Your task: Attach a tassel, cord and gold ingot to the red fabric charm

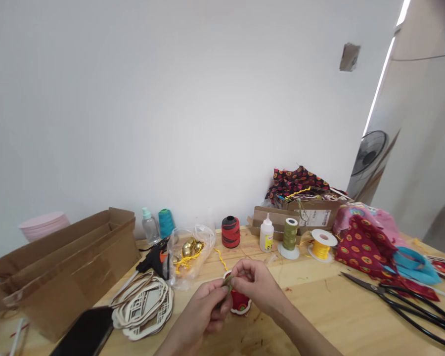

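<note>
On the pale wooden counter [319, 301], a long open brown cardboard box [59, 267] lies far left of the red-and-black thread spool [230, 231], and black steel scissors [404, 301] lie far right. Just in front of the spool both forearms angle inward. The left hand [207, 311] and right hand [255, 284] meet, each grip pinched together on a thin olive-green cord [228, 280], against a small red white-edged ornament [240, 300].

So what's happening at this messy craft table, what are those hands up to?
A person works at a wooden table. The left hand and right hand both pinch a thin green cord right over a small red ornament. Thread spools, a glue bottle, scissors and a bag of gold bells sit around them, untouched.
</note>
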Available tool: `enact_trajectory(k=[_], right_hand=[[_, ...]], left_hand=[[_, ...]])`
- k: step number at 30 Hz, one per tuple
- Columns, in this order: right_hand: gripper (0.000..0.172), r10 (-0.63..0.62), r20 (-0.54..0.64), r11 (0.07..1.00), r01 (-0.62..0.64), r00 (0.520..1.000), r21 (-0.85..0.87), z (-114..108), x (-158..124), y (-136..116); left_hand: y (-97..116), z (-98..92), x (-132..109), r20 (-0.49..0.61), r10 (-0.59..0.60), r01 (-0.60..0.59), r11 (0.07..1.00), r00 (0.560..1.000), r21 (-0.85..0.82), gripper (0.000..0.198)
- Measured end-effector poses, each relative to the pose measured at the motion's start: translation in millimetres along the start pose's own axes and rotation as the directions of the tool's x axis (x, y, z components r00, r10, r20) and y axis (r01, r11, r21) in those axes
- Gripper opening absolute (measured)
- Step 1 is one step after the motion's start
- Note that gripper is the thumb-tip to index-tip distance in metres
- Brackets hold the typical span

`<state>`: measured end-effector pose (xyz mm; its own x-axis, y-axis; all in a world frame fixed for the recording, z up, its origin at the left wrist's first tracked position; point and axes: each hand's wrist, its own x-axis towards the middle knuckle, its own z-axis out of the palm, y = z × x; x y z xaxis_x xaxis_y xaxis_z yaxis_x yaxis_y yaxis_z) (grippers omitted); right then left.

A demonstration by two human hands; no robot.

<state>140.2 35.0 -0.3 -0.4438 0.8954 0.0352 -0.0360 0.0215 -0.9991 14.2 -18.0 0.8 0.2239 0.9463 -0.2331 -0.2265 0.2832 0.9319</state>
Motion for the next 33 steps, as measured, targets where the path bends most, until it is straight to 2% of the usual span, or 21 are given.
enact_trajectory(k=[6,16,26,33], right_hand=[[0.008,0.003,-0.019,1.0,-0.004,1.0,-0.03,0.0,1.9,5.4],[0.006,0.033,-0.021,0.998,-0.034,0.999,-0.057,-0.3,3.7,10.8],[0.024,0.019,-0.018,0.999,-0.02,1.0,-0.042,-1.7,3.9,6.7],[0.016,0.033,0.006,0.999,-0.033,0.999,-0.038,1.2,1.4,5.1]], left_hand=[[-1.9,1.5,4.2,-0.044,0.007,-0.003,0.995,0.999,0.103,0.026],[-5.5,5.0,12.0,-0.139,0.149,-0.106,0.955,0.979,0.277,0.031],[-9.5,0.6,12.2,-0.174,0.145,-0.093,0.956,0.974,0.28,0.037],[-3.8,4.6,10.7,-0.189,0.162,-0.109,0.958,0.968,0.264,0.036]])
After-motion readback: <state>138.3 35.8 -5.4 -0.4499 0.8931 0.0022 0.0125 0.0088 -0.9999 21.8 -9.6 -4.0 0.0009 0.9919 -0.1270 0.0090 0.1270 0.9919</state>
